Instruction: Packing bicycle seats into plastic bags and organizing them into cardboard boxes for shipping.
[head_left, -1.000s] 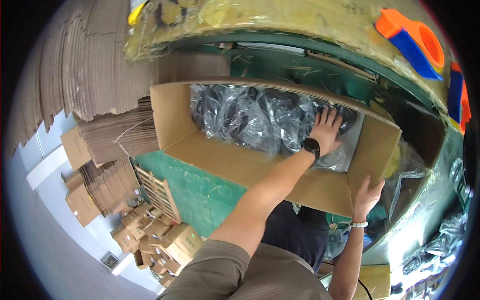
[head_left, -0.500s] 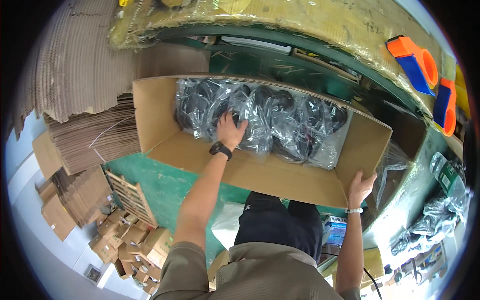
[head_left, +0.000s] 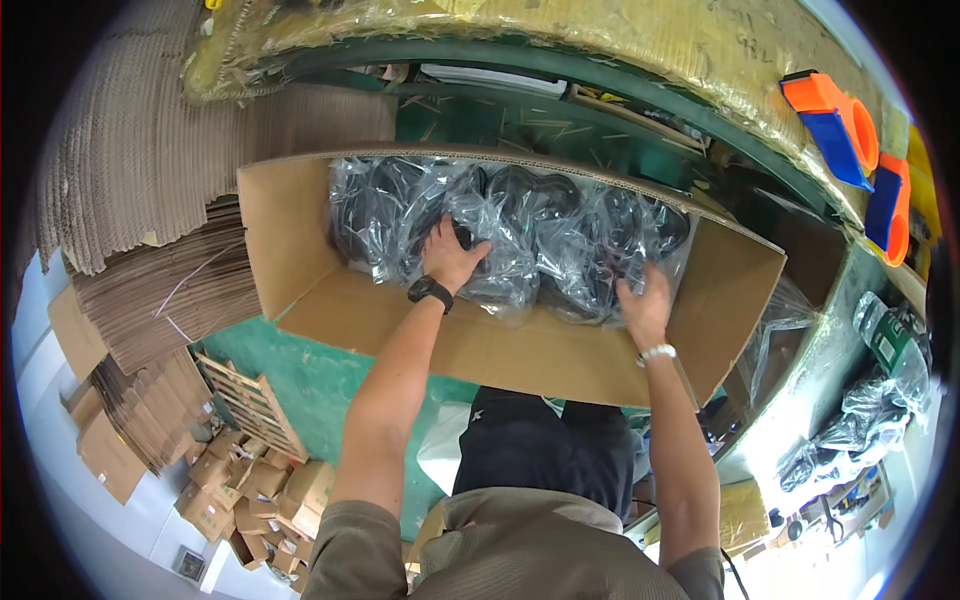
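A long open cardboard box (head_left: 500, 355) lies before me, its flaps spread. Several dark items in clear plastic bags (head_left: 570, 230) sit in a row inside; the wrapping hides their exact kind. My left hand (head_left: 450, 258), with a black watch at the wrist, rests fingers apart on the bagged items left of the middle. Toward the right end, my right hand (head_left: 646, 302), with a pale bracelet, reaches over the near side of the box and touches the bagged items there, its fingers spread.
Flattened cardboard stacks (head_left: 140, 130) rise at the left. A tape-covered bench edge (head_left: 600, 35) runs along the back, with two orange and blue tape dispensers (head_left: 838, 125) at its right. Small cartons (head_left: 250, 490) and a wooden pallet (head_left: 250, 408) are at lower left.
My right hand has let go of the box's right near corner and moved left onto the bagged items. My left hand stays on the bags, shifted slightly.
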